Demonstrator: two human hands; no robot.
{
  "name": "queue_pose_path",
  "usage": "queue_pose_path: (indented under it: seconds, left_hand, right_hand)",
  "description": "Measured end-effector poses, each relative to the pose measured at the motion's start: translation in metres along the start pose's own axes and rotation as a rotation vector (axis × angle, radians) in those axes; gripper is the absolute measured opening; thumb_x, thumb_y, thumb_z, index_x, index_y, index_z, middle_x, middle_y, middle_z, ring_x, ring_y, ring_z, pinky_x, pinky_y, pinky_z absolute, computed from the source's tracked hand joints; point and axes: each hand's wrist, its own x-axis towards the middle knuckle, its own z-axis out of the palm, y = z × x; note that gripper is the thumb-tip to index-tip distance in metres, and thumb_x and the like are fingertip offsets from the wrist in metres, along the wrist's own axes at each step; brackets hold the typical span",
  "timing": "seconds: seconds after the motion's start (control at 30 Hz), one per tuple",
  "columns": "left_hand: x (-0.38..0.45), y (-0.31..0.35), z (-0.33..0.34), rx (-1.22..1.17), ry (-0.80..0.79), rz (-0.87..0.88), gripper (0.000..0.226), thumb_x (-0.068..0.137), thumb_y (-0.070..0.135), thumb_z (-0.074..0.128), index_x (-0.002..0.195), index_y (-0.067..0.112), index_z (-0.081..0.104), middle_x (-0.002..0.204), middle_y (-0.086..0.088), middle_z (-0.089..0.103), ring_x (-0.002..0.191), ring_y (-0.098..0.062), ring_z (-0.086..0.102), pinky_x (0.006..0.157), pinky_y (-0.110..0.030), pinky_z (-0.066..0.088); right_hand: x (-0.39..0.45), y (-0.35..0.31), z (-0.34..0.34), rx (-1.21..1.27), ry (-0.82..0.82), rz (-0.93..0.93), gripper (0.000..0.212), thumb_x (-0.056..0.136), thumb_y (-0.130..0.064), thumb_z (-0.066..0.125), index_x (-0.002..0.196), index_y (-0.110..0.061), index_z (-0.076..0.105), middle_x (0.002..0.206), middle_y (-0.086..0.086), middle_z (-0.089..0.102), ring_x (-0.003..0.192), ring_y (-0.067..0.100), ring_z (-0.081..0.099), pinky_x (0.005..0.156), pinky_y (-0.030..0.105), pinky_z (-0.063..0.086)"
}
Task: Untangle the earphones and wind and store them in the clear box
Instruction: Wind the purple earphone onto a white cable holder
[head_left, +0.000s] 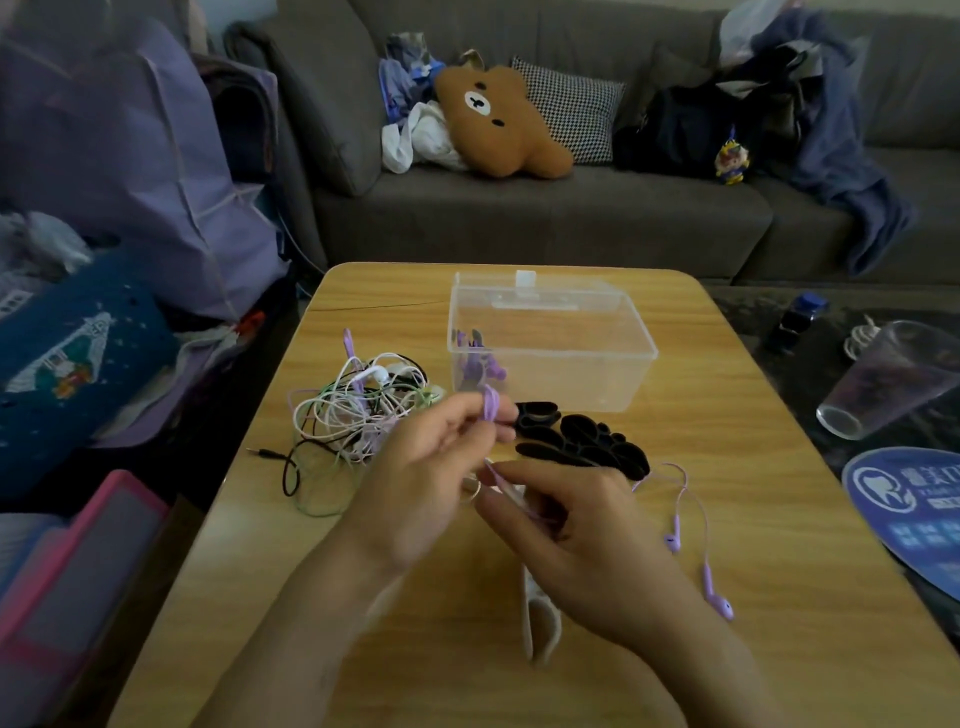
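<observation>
My left hand (431, 467) pinches a small wound loop of purple earphone cable (491, 405) above the wooden table (701, 649). My right hand (576, 535) pinches the same purple cable lower down; its two purple earbuds (719, 603) trail onto the table to the right. A tangle of white, green, pink and black earphones (358, 410) lies left of my hands. The clear box (550, 343) stands open behind them, with purple earphones in its left corner.
Black cable ties (582, 441) lie between my hands and the box. A white strip (540, 623) lies under my right wrist. A tipped clear cup (883, 384) and blue fan (914, 509) sit right; bags and a pink case (67, 571) crowd the left. A sofa stands behind.
</observation>
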Motion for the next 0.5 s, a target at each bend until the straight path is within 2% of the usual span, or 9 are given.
queue_pose_path:
  seconds: [0.03,0.1,0.17,0.27,0.33,0.4,0.5]
  left_hand:
    - [-0.001,-0.001,0.001,0.094,-0.055,-0.010,0.033,0.088,0.032,0.049,0.109,0.017,0.070,0.104,0.001,0.072,0.102,-0.011,0.067,0.089,-0.030,0.053]
    - [-0.004,-0.003,0.004,0.306,-0.169,-0.002,0.032,0.093,0.038,0.042,0.101,0.020,0.068,0.097,0.002,0.070,0.097,-0.014,0.066,0.092,-0.042,0.052]
    - [-0.006,0.000,0.003,0.397,-0.254,-0.048,0.036,0.094,0.042,0.039,0.092,0.017,0.066,0.087,-0.001,0.070,0.089,-0.020,0.065,0.089,-0.050,0.049]
    - [-0.009,0.006,0.003,0.196,-0.373,-0.189,0.039,0.102,0.031,0.042,0.089,0.000,0.061,0.074,-0.006,0.067,0.070,-0.024,0.061,0.076,-0.037,0.050]
    - [-0.011,0.009,0.004,0.101,-0.362,-0.242,0.035,0.107,0.020,0.041,0.083,0.000,0.057,0.067,-0.006,0.061,0.060,-0.019,0.053,0.063,-0.026,0.045]
    - [-0.011,0.010,0.005,0.000,-0.296,-0.244,0.034,0.104,0.022,0.045,0.074,0.007,0.053,0.061,-0.004,0.057,0.054,-0.015,0.046,0.053,-0.020,0.040]
    - [-0.010,0.011,0.004,-0.283,-0.155,-0.275,0.033,0.091,0.031,0.056,0.065,0.011,0.049,0.055,-0.007,0.049,0.050,-0.016,0.037,0.051,-0.026,0.027]
  right_hand:
    - [-0.001,-0.001,-0.005,0.001,0.007,0.006,0.016,0.097,-0.034,0.065,0.098,-0.023,0.075,0.054,-0.008,0.042,0.049,0.008,0.038,0.050,0.015,0.025]
    - [-0.001,-0.001,-0.015,0.032,0.013,0.033,0.012,0.092,-0.036,0.069,0.095,-0.029,0.078,0.054,-0.010,0.052,0.049,0.010,0.041,0.049,0.014,0.028]
    - [-0.001,0.003,-0.024,0.090,0.010,0.066,0.015,0.085,-0.043,0.072,0.084,-0.030,0.079,0.057,-0.004,0.061,0.048,0.011,0.044,0.048,0.017,0.032]
    - [0.000,0.012,-0.033,0.172,0.065,0.144,0.032,0.073,-0.061,0.073,0.078,-0.030,0.077,0.051,0.005,0.055,0.045,0.014,0.041,0.046,0.037,0.037]
    - [-0.001,0.014,-0.034,0.171,0.091,0.170,0.037,0.071,-0.065,0.071,0.078,-0.029,0.076,0.052,0.008,0.057,0.046,0.025,0.047,0.047,0.042,0.041]
    - [-0.001,0.014,-0.033,0.165,0.095,0.185,0.040,0.075,-0.066,0.064,0.077,-0.028,0.075,0.057,0.009,0.060,0.050,0.028,0.052,0.047,0.040,0.041]
    - [0.001,0.012,-0.028,0.128,0.079,0.165,0.041,0.084,-0.061,0.056,0.073,-0.024,0.072,0.057,0.003,0.058,0.048,0.015,0.045,0.047,0.026,0.033]
